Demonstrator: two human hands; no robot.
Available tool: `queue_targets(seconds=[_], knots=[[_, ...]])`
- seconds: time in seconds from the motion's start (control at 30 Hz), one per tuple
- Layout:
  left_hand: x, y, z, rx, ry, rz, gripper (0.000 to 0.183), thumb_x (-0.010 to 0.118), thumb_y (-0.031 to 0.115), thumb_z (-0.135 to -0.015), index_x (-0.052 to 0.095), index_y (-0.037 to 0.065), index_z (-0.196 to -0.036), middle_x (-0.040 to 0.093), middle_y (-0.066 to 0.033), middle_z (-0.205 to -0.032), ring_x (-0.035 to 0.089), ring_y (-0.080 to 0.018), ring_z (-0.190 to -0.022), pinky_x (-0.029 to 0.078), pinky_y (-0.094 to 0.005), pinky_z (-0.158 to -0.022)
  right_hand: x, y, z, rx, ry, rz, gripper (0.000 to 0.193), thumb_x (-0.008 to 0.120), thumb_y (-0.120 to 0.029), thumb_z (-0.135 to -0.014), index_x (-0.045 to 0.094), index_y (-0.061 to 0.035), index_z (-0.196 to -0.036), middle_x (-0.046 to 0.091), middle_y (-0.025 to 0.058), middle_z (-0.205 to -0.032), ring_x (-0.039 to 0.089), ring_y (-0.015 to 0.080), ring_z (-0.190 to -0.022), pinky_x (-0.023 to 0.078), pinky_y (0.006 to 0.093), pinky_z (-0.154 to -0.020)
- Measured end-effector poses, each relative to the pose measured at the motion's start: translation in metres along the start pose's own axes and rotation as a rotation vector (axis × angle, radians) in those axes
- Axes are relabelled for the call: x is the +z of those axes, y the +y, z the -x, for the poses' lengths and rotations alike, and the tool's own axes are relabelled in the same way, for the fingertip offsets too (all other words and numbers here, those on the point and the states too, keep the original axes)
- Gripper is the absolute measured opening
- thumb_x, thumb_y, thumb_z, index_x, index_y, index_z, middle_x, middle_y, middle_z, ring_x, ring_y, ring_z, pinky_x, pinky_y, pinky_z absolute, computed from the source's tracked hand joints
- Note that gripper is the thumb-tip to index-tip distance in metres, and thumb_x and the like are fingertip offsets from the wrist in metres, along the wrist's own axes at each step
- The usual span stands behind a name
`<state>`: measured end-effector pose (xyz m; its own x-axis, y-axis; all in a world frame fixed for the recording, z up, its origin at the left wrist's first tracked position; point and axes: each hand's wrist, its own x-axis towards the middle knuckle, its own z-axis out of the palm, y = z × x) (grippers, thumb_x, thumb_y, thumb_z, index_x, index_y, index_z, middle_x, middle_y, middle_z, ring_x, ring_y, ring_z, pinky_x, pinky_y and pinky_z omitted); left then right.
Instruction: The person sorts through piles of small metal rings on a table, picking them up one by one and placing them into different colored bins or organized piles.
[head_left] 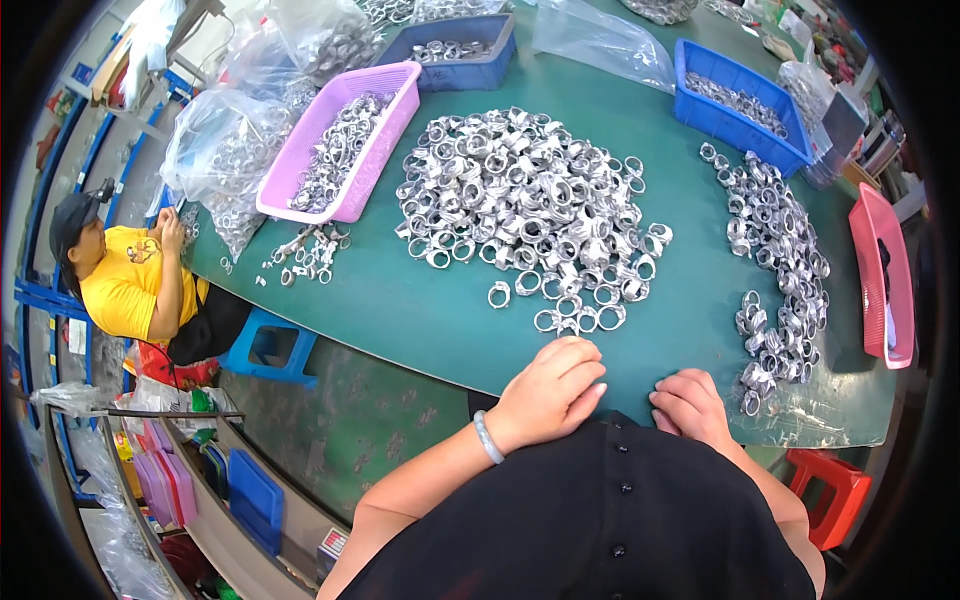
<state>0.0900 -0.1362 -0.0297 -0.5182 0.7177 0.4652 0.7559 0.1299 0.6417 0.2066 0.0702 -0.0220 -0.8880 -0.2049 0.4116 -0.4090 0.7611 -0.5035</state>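
Observation:
A large heap of silver metal rings (530, 190) lies on the green table (380, 315) in front of me. My left hand (555, 392), with a pale bangle at the wrist, rests at the near table edge. Its fingers are bent and close together, just short of the heap's nearest rings (568, 318); whatever may be under them is hidden. To its right, my right hand (692, 405) is curled with the fingertips turned down at the edge, and I cannot see inside it. A second, long pile of rings (780, 265) stretches along the table's right side.
A pink basket (375, 150) and blue bins (505, 50) (740, 118) hold more small metal pieces. Clear bags (225, 145) stand at the left. A red-pink basket (900, 290) is at the right edge. A person in yellow (135, 280) sits left; a red stool (830, 495) stands right.

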Motion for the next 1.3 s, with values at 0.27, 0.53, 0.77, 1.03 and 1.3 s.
queue_targets(seconds=[0.27, 0.53, 0.77, 1.03, 1.3], knots=[[-0.004, -0.016, 0.007, 0.088, 0.039, 0.148, 0.023, 0.067, 0.006, -0.072, 0.057, 0.002, -0.092, 0.055, -0.0119, -0.098, 0.055, -0.0308, -0.093, 0.046, -0.0375, -0.081, 0.005, 0.002, 0.002, 0.008, 0.073, 0.03, 0.027, 0.066, 0.005, -0.062, 0.061, -0.0022, -0.087, 0.058, 0.0107, -0.089, 0.055, 0.0298, -0.08, 0.047, 0.0378, -0.072], [-0.074, -0.037, 0.018, -0.058, 0.103, -0.136, 0.022, 0.067, 0.006, -0.069, 0.06, 0.003, -0.089, 0.055, -0.013, -0.101, 0.053, -0.0333, -0.098, 0.044, -0.0409, -0.084, 0.008, -0.004, 0.001, 0.108, 0.152, 0.124, 0.024, 0.06, 0.009, -0.063, 0.058, 0.0006, -0.086, 0.057, 0.015, -0.093, 0.053, 0.0333, -0.082, 0.046, 0.0396, -0.073], [-0.074, -0.055, 0.03, -0.124, 0.126, -0.124, 0.026, 0.068, 0.008, -0.069, 0.059, 0.002, -0.092, 0.053, -0.0149, -0.103, 0.051, -0.0362, -0.1, 0.042, -0.0434, -0.087, 0.009, -0.015, -0.009, 0.184, 0.086, 0.208, 0.025, 0.056, 0.008, -0.065, 0.056, 0.0036, -0.09, 0.055, 0.018, -0.098, 0.052, 0.0359, -0.087, 0.044, 0.0425, -0.077], [-0.078, -0.061, 0.028, -0.103, 0.089, -0.084, 0.026, 0.067, 0.01, -0.069, 0.059, 0.002, -0.092, 0.053, -0.0152, -0.103, 0.049, -0.0366, -0.102, 0.04, -0.0437, -0.089, 0.009, -0.022, -0.015, 0.226, 0.053, 0.256, 0.024, 0.057, 0.005, -0.067, 0.056, 0.0041, -0.091, 0.054, 0.019, -0.099, 0.051, 0.0381, -0.089, 0.043, 0.0438, -0.079], [-0.076, -0.055, 0.031, -0.104, 0.075, -0.153, 0.024, 0.066, 0.008, -0.069, 0.058, 0.001, -0.091, 0.052, -0.0162, -0.104, 0.048, -0.0366, -0.102, 0.039, -0.0427, -0.088, 0.01, -0.025, -0.01, 0.23, 0.068, 0.274, 0.027, 0.059, 0.005, -0.066, 0.057, 0.0033, -0.092, 0.054, 0.0173, -0.1, 0.051, 0.0372, -0.09, 0.044, 0.0422, -0.079]])
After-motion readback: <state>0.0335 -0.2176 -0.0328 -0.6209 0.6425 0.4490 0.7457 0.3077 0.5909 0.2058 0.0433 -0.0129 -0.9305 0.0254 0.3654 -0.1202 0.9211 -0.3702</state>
